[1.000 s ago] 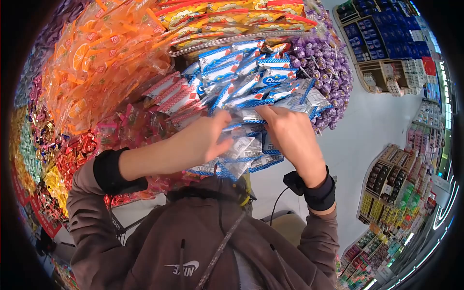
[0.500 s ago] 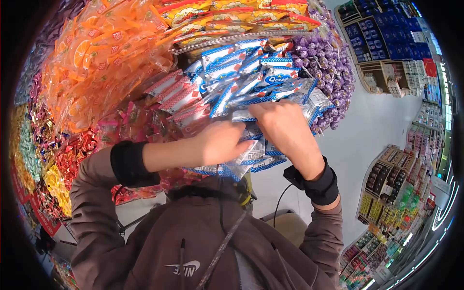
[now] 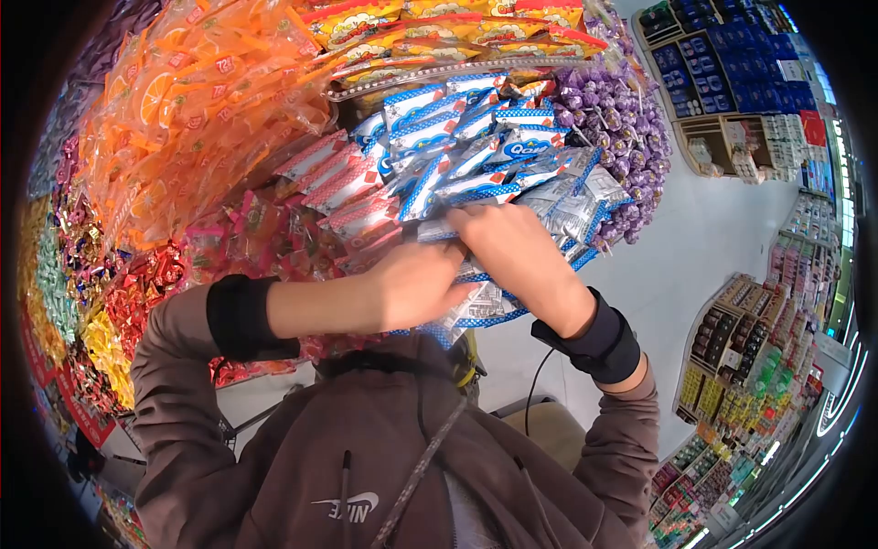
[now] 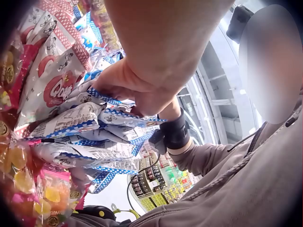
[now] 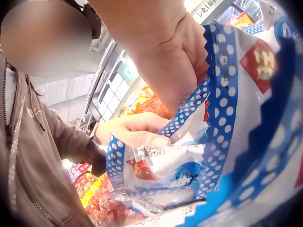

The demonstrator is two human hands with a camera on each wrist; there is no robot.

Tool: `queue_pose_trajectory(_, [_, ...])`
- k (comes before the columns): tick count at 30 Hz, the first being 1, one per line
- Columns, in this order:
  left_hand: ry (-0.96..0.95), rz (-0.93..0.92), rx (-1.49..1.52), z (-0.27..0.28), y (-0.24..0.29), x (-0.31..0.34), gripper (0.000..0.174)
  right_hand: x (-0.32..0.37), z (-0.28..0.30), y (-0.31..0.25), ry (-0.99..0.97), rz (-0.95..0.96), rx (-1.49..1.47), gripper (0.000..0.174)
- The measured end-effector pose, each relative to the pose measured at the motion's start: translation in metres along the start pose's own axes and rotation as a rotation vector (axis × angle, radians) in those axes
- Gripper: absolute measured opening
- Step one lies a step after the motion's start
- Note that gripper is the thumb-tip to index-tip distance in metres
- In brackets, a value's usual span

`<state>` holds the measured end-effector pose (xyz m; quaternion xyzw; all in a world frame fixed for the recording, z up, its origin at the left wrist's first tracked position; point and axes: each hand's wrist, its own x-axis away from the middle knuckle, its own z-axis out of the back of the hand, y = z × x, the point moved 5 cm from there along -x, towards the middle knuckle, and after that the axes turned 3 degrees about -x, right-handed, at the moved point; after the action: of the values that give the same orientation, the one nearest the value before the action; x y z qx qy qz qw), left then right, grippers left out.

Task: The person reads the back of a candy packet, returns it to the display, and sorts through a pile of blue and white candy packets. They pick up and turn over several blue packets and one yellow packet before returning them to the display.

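Observation:
Side by side over a pile of blue-and-white candy packets are both hands. The left hand has its thumb and fingers closed around a blue-dotted packet at the front of the pile, seen in the right wrist view. Coming from the right, the right hand has bent fingers among the packets right beside it, gripping one by its edge; its fingertips are hidden behind packets in the right wrist view. Several packets lie stacked under the hands, silver backs showing in the left wrist view. Pink-and-white packets lie to the left.
Orange-wrapped sweets rise at the left and purple lollipops border the right. Yellow packets fill the back behind a clear divider. Grey floor and stocked shelves lie further right.
The left hand has moved toward the body and a little right, its spread fingers closing in. The right hand has shifted left until the two hands are close together.

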<state>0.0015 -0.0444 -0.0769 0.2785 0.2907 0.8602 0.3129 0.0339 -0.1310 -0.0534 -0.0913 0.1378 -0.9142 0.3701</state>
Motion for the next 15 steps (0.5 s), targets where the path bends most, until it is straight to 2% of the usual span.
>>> queue_pose_trajectory(2, [-0.028,-0.003,-0.031,0.001,0.001,0.0,0.044,-0.003,-0.002,-0.003,-0.037,-0.011,0.039,0.005])
queue_pose_trajectory(4, [0.03,-0.031,-0.012,0.0,0.001,0.0,0.044,-0.006,-0.011,-0.002,-0.078,0.01,0.031,0.004])
queue_pose_trajectory(8, [0.043,-0.042,0.04,0.0,0.003,0.0,0.044,-0.006,-0.012,0.003,-0.036,0.042,0.014,0.004])
queue_pose_trajectory(10, [0.133,-0.093,0.045,0.005,0.007,0.003,0.042,-0.004,-0.017,0.008,-0.05,0.044,-0.017,0.005])
queue_pose_trajectory(14, [0.197,-0.228,0.04,0.039,0.015,0.023,0.035,0.011,0.014,0.006,0.085,0.024,-0.169,0.009])
queue_pose_trajectory(15, [0.191,-0.122,0.01,0.051,0.01,0.024,0.033,0.017,0.025,0.003,0.11,0.012,-0.157,0.011])
